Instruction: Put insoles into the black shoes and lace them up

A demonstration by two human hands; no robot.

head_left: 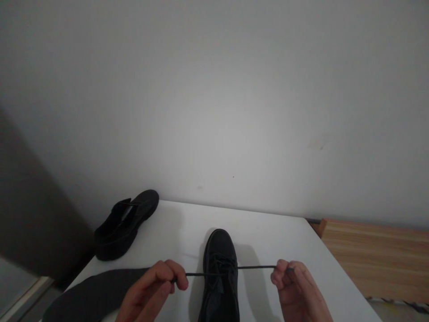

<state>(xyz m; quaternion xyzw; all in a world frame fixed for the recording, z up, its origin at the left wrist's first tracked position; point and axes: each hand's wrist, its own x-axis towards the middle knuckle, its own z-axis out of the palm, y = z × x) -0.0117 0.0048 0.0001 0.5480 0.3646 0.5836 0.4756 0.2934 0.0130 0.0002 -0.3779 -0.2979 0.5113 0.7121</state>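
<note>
Left hand [152,286], at the bottom of the frame left of centre, pinches 1 stretch of black lace [256,267] between thumb and fingers, while the right hand [296,286], at the lower right, pinches the other, both stretches straight and level. Between the 2 hands a black shoe [219,246] sits at bottom centre, toe pointing up the frame, on a white tabletop [284,237]. Farther off, another black shoe [147,205] rests at lower left, a wood-grain board [378,257] shows at lower right, and a pale wall [214,112] fills the upper frame.
</note>
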